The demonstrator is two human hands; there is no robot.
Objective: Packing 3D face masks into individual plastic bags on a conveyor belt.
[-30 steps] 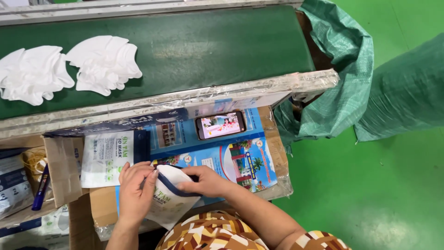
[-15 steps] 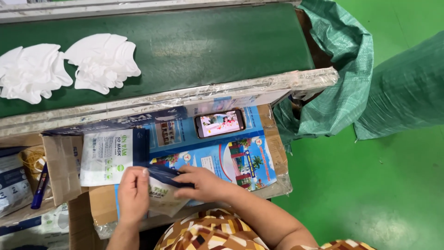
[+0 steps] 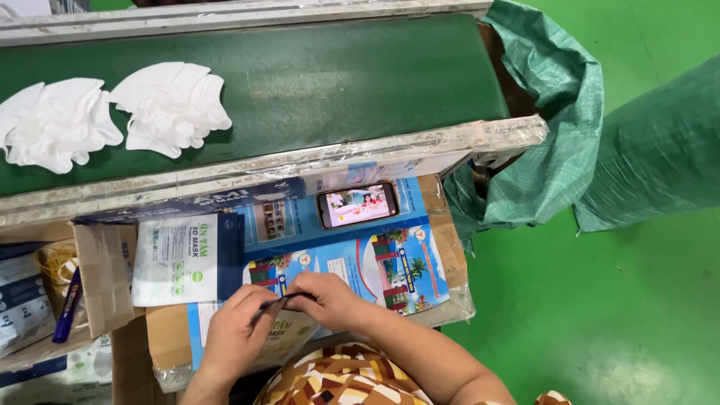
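Nearest the camera, both hands meet over a flat mask packet (image 3: 281,334) lying on the cardboard work surface (image 3: 169,337). The left hand (image 3: 234,330) is curled, its fingertips pinching the packet's upper edge; the right hand (image 3: 330,298) is closed the same way, gripping that edge from the other side, the fingertips of the two hands almost touching. The packet lies low against the board, most of it hidden under the hands. Its top edge, dark blue, runs roughly left to right with a slight rise toward the right, and its printed face looks up.

Half a second ago the hands were lower and farther apart, with more of the white packet and its blue flap showing. A second ago the flap was open as a curved blue strip between them. Now the packet is pressed flat and the hands have closed in on its edge.

Just beyond, a stack of white packets (image 3: 180,259) lies to the left, and a phone (image 3: 358,205) with a lit screen rests on colourful printed sheets (image 3: 390,262). Farther off, the green conveyor belt (image 3: 360,82) carries two piles of white masks (image 3: 171,106); a green woven sack (image 3: 555,112) hangs at its right end.
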